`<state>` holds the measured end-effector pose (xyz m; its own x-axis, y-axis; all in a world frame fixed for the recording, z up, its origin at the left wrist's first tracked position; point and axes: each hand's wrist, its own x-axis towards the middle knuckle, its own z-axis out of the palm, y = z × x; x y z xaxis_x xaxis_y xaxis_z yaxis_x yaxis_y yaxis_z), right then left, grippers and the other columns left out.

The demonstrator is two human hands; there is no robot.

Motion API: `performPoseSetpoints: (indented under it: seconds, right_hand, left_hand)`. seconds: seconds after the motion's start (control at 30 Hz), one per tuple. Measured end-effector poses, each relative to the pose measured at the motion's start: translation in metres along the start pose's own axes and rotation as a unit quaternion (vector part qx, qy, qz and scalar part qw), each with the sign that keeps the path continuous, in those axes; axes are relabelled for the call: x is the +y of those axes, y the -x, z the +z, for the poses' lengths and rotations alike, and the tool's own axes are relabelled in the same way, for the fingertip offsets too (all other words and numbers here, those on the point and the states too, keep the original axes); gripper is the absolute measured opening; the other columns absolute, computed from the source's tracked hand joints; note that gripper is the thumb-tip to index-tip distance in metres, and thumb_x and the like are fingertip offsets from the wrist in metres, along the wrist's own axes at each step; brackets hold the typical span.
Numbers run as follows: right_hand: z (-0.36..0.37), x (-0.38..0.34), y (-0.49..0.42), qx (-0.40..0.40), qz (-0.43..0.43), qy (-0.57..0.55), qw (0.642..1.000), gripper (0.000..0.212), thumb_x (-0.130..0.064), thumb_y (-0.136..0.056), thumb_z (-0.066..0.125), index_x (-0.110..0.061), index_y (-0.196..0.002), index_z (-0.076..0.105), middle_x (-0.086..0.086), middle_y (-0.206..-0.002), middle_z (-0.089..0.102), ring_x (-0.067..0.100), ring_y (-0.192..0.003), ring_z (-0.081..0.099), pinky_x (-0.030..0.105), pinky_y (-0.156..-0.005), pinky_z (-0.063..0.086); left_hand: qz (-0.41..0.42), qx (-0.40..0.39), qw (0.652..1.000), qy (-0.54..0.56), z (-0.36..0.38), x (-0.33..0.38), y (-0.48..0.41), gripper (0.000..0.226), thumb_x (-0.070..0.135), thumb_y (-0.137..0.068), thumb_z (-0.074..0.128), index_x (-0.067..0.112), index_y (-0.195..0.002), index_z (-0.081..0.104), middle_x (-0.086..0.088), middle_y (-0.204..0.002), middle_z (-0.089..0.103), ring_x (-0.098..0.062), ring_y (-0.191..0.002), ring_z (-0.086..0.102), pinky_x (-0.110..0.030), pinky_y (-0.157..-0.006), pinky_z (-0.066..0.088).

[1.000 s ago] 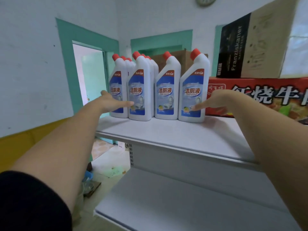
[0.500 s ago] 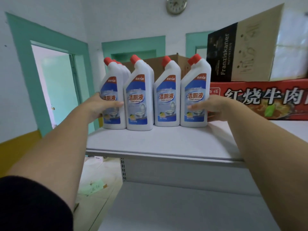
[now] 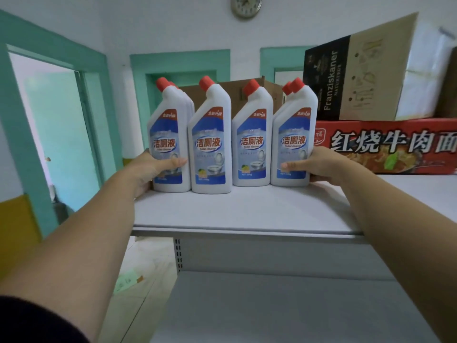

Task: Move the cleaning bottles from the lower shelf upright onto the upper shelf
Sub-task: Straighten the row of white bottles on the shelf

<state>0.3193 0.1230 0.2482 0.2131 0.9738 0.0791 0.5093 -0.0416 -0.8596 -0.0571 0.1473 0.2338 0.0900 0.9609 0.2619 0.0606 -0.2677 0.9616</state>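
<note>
Several white toilet-cleaner bottles with red caps and blue labels stand upright in a row on the white upper shelf [image 3: 235, 211], with more bottles partly hidden behind them. My left hand [image 3: 148, 169] grips the leftmost bottle [image 3: 168, 134] from its outer side, thumb across the label. My right hand [image 3: 319, 164] grips the rightmost bottle [image 3: 294, 129] the same way. Two middle bottles [image 3: 210, 144] [image 3: 252, 139] stand between them, close together. The lower shelf [image 3: 272, 305] below shows a bare white surface.
A red noodle carton [image 3: 385, 144] lies on the upper shelf just right of my right hand, with a Franziskaner box [image 3: 371, 78] on top. A brown carton [image 3: 235, 87] stands behind the bottles. A teal-framed doorway [image 3: 49, 132] is at the left.
Both hands went from touching the bottle fronts with straight fingers to wrapping round the outer sides of the end bottles. The row now faces me squarely.
</note>
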Motion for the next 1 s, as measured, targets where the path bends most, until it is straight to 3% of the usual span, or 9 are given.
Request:
performPoseSetpoints:
  seconds: [0.23,0.43,0.5,0.57,0.63,0.7,0.77,0.83,1.0]
  right_hand:
    - [0.002,0.002,0.001,0.010,-0.018,0.007,1.000,0.110,-0.067,-0.015,0.091,-0.027,-0.115,0.066,-0.001,-0.111,0.072,0.025,-0.102,0.068,0.045,-0.091,0.057]
    - [-0.001,0.010,-0.006,0.004,-0.032,0.038,0.999,0.116,-0.077,-0.012,0.086,-0.029,-0.117,0.066,-0.003,-0.113,0.072,0.024,-0.104,0.067,0.046,-0.096,0.054]
    - [0.000,0.006,-0.002,0.006,-0.037,0.067,0.997,0.112,-0.079,-0.018,0.084,-0.029,-0.116,0.067,-0.003,-0.113,0.072,0.023,-0.104,0.067,0.044,-0.098,0.053]
    - [0.003,-0.005,0.014,0.003,-0.019,0.116,0.993,0.091,-0.076,-0.040,0.084,-0.025,-0.113,0.066,0.000,-0.111,0.071,0.024,-0.101,0.066,0.043,-0.096,0.054]
    - [0.001,-0.012,0.026,0.021,0.008,0.215,0.976,0.064,-0.065,-0.067,0.079,-0.018,-0.109,0.064,0.007,-0.102,0.070,0.028,-0.092,0.068,0.042,-0.089,0.058]
    - [0.001,-0.018,0.039,0.033,0.016,0.330,0.943,0.061,-0.060,-0.077,0.074,-0.011,-0.111,0.063,0.011,-0.090,0.072,0.029,-0.083,0.071,0.041,-0.082,0.061]
    - [0.009,-0.027,0.052,0.036,0.007,0.375,0.926,0.052,-0.054,-0.083,0.071,-0.009,-0.108,0.062,0.010,-0.083,0.071,0.026,-0.076,0.071,0.037,-0.074,0.062]
    - [0.024,-0.040,0.061,0.024,-0.030,0.359,0.932,0.044,-0.049,-0.087,0.070,-0.008,-0.101,0.063,0.008,-0.084,0.068,0.023,-0.075,0.068,0.031,-0.067,0.059]
    - [0.082,-0.069,0.073,-0.044,-0.091,0.182,0.978,0.052,-0.049,-0.083,0.073,-0.013,-0.119,0.063,0.003,-0.110,0.064,0.023,-0.099,0.063,0.035,-0.085,0.059]
  left_hand:
    - [0.010,0.008,1.000,-0.011,-0.002,-0.004,-0.003,0.097,0.046,-0.032,0.094,0.026,-0.122,0.064,-0.003,-0.114,0.074,-0.029,-0.111,0.067,-0.054,-0.102,0.050]
    - [0.010,0.009,1.000,-0.014,-0.002,-0.006,-0.002,0.093,0.046,-0.033,0.093,0.030,-0.120,0.063,-0.003,-0.115,0.073,-0.028,-0.111,0.066,-0.055,-0.103,0.049]
    - [0.008,0.004,1.000,-0.019,-0.002,-0.006,-0.001,0.086,0.043,-0.038,0.092,0.031,-0.117,0.062,-0.002,-0.114,0.073,-0.028,-0.111,0.065,-0.054,-0.103,0.049]
    - [0.005,-0.005,1.000,-0.018,-0.003,-0.006,-0.002,0.084,0.040,-0.040,0.092,0.032,-0.118,0.062,-0.002,-0.114,0.073,-0.027,-0.111,0.065,-0.054,-0.103,0.049]
    - [0.002,-0.007,1.000,-0.022,-0.005,-0.006,-0.002,0.093,0.043,-0.035,0.095,0.031,-0.120,0.062,-0.002,-0.115,0.073,-0.028,-0.112,0.065,-0.054,-0.103,0.049]
    - [-0.001,-0.006,1.000,-0.028,-0.007,-0.008,-0.005,0.105,0.049,-0.025,0.099,0.031,-0.122,0.063,-0.001,-0.115,0.074,-0.027,-0.112,0.066,-0.054,-0.102,0.050]
    - [-0.001,-0.008,0.999,-0.034,-0.008,-0.011,-0.006,0.110,0.054,-0.018,0.100,0.032,-0.120,0.065,0.000,-0.113,0.074,-0.026,-0.111,0.067,-0.053,-0.101,0.051]
    - [0.000,-0.007,0.999,-0.041,-0.008,-0.010,-0.005,0.108,0.056,-0.017,0.099,0.033,-0.117,0.066,0.002,-0.111,0.075,-0.025,-0.110,0.067,-0.051,-0.101,0.051]
    - [-0.005,-0.019,0.999,-0.042,-0.007,-0.008,-0.003,0.092,0.045,-0.030,0.099,0.032,-0.115,0.065,0.000,-0.112,0.074,-0.025,-0.109,0.066,-0.051,-0.103,0.050]
